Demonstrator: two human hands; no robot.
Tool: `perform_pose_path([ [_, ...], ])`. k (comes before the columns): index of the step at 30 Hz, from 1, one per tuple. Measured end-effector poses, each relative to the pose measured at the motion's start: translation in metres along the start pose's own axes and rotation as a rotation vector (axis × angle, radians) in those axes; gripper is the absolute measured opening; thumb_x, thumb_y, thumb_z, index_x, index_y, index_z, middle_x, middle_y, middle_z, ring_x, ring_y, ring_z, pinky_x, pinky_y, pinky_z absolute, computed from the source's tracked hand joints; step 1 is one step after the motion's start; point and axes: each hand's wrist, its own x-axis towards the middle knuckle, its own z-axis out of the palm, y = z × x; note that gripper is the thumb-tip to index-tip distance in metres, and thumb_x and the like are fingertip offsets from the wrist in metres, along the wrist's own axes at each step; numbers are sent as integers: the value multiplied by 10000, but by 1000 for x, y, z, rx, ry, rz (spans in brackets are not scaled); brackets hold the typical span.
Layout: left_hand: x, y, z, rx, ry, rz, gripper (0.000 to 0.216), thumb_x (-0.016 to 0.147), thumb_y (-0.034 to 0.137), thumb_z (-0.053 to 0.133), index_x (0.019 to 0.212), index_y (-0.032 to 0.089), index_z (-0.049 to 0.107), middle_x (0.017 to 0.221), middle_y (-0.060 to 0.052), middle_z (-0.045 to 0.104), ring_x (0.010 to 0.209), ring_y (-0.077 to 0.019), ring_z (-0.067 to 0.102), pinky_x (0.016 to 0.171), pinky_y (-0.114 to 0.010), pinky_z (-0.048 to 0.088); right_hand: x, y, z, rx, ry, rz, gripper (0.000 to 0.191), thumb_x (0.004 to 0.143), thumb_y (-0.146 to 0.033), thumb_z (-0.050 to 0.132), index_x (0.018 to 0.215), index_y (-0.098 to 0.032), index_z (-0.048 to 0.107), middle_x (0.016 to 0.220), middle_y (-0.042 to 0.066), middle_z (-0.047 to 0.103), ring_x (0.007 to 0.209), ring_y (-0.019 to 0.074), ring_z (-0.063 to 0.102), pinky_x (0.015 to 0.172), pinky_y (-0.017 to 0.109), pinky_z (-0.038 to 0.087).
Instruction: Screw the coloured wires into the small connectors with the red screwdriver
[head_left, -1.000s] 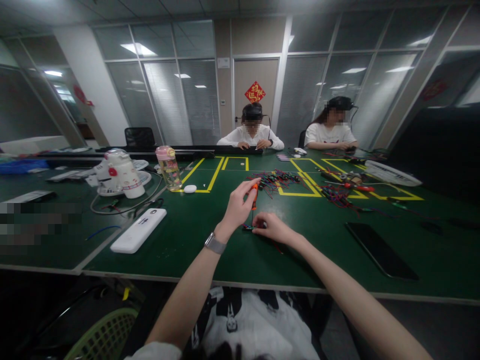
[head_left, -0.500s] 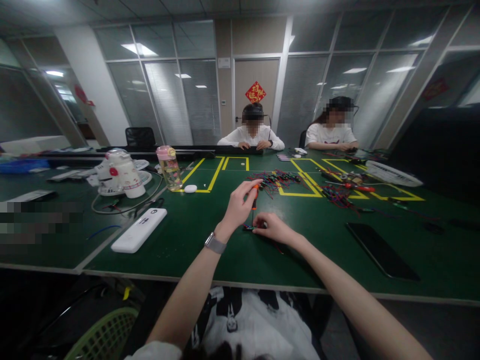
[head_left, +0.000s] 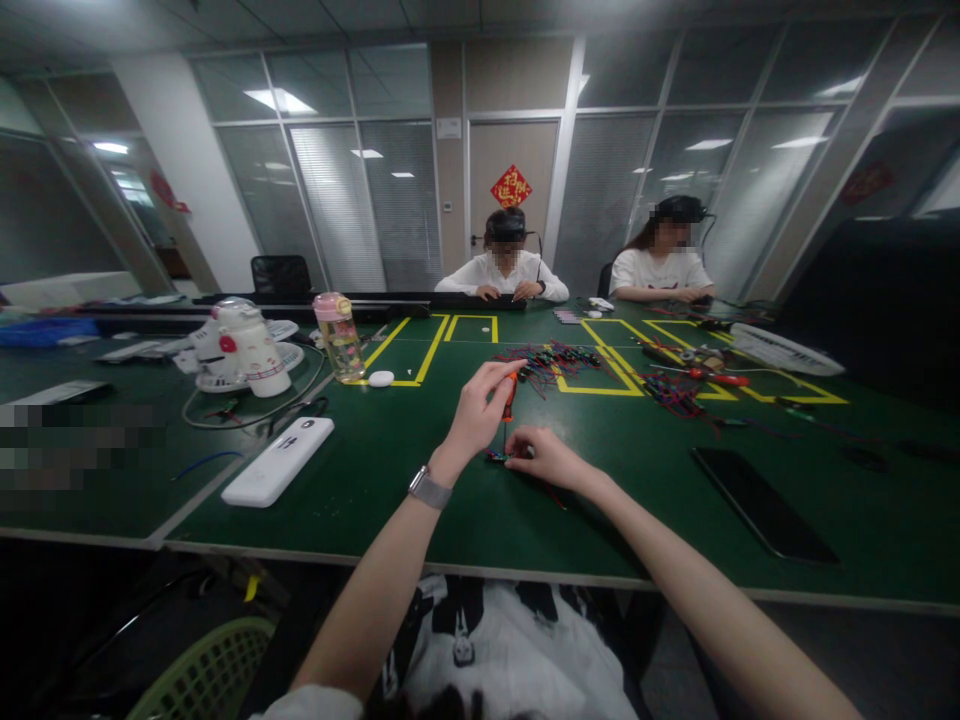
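My left hand (head_left: 484,400) is closed around the orange and black handle of a screwdriver (head_left: 509,403). The screwdriver stands upright, its thin shaft pointing down to a small green circuit board (head_left: 497,456) on the green table. Pinched at the board's right side is my right hand (head_left: 544,458), its fingertips partly hiding the board and its wires. A thin red wire (head_left: 556,497) trails out below the right hand. Beyond my hands lies a pile of wired circuit boards (head_left: 559,362) with red and dark wires.
A white power bank (head_left: 279,462), an earbud case (head_left: 381,378) and a drink bottle (head_left: 339,338) stand to the left. On the right lie a black phone (head_left: 761,503) and a second wire pile (head_left: 673,390). Two people (head_left: 502,265) sit across the table (head_left: 360,530).
The screwdriver handle looks slightly turned in my left hand. Both hands otherwise stay in the same place.
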Motion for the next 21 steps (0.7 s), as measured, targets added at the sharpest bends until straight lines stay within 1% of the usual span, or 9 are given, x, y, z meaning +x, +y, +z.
perform_pose_path([
  [2, 0, -1, 0, -19, 1, 5, 315, 943, 181, 414, 1198, 212, 596, 1109, -63, 627, 1022, -165, 589, 902, -292, 463, 0, 0, 0, -1, -4, 3, 101, 722, -193, 690, 808, -157, 651, 701, 0, 622, 636, 129, 559, 616, 236, 426],
  [5, 0, -2, 1, -10, 25, -9, 300, 919, 178, 462, 1186, 200, 598, 1028, -64, 643, 920, -159, 612, 816, -276, 494, 0, 1, 0, 1, -13, 10, 105, 725, -192, 688, 815, -155, 650, 701, 0, 620, 639, 131, 561, 617, 237, 426],
  [9, 0, -3, 2, 53, 82, 11, 210, 864, 180, 562, 1052, 198, 654, 917, -38, 612, 834, -142, 589, 760, -254, 494, -1, 0, 0, -1, -8, 6, 106, 725, -194, 692, 811, -153, 645, 708, 2, 619, 639, 130, 557, 613, 235, 423],
  [12, 0, -1, 2, 67, 98, 12, 145, 851, 207, 592, 974, 194, 668, 905, -33, 604, 840, -144, 584, 750, -247, 486, -1, -1, -1, -13, -8, -2, 121, 724, -214, 703, 810, -155, 643, 704, -2, 614, 639, 129, 553, 612, 234, 419],
  [17, 0, 1, 1, -5, 35, -14, 248, 937, 224, 447, 1082, 202, 647, 1026, -55, 639, 942, -155, 600, 841, -269, 472, -1, -1, -1, -15, -11, -4, 97, 740, -210, 685, 809, -156, 642, 705, -2, 613, 640, 126, 551, 617, 233, 419],
  [19, 0, 1, 1, -26, 22, -20, 262, 942, 227, 438, 1105, 204, 641, 1002, -49, 647, 912, -149, 606, 830, -267, 475, -1, -1, -1, -14, -8, -9, 89, 742, -204, 680, 807, -156, 642, 716, 1, 617, 649, 128, 554, 625, 235, 422],
  [21, -1, 0, 2, -19, 33, -17, 235, 922, 250, 491, 1086, 206, 653, 942, -41, 636, 849, -141, 601, 777, -253, 484, -1, -2, -1, -15, -6, -9, 89, 740, -199, 679, 807, -155, 641, 713, 1, 615, 650, 129, 555, 626, 237, 422],
])
